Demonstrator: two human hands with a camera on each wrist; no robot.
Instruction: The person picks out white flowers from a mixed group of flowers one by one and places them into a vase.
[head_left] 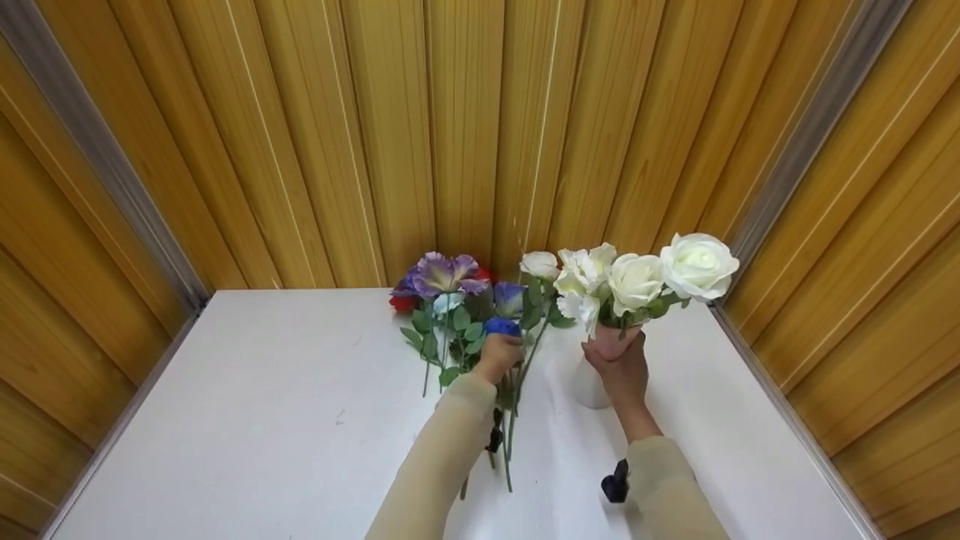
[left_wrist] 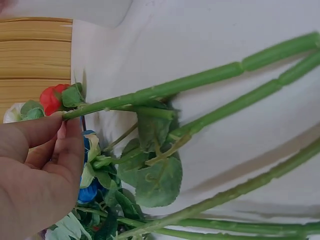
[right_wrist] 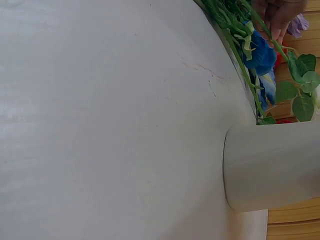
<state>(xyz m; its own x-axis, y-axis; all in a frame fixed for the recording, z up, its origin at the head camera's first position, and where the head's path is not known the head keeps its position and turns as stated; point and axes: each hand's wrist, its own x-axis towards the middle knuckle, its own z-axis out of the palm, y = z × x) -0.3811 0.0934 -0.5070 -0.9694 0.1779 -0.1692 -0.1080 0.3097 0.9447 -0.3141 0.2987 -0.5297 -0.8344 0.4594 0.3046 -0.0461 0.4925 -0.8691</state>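
My left hand is over the pile of artificial flowers, beside a blue flower. In the left wrist view its thumb and fingers pinch a green flower stem; which bloom that stem carries I cannot tell. My right hand grips the pink upper part of a vase, whose pale lower body stands on the table in the right wrist view. Several white flowers rise from the vase mouth. The right hand itself is out of the right wrist view.
Purple flowers, a light blue flower, a red flower and a white rose lie at the back of the white table. Their long stems point toward the front. Wood-look panels stand behind and at both sides.
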